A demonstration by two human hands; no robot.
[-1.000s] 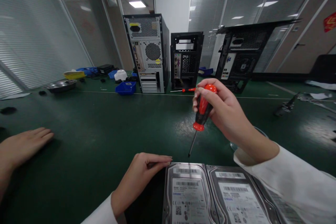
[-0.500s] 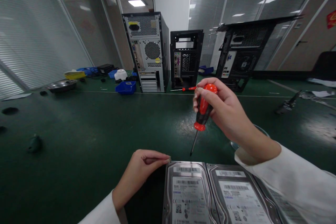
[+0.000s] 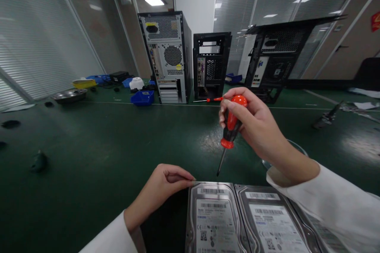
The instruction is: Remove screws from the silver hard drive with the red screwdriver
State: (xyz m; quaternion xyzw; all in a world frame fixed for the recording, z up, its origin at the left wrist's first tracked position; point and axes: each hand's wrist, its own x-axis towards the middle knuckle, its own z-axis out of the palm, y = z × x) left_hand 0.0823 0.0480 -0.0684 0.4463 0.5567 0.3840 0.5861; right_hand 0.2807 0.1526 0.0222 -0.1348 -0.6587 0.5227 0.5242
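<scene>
Holding the screwdriver [image 3: 232,125] in my right hand [image 3: 254,121], I pinch my left hand [image 3: 163,186] at the leftmost hard drive's [image 3: 215,218] far-left corner.

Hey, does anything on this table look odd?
Yes: the right-hand black computer tower has a black panel jutting past its right side on top, apparently askew; the middle computer tower has see-through openings near its top, as if gutted.
</scene>
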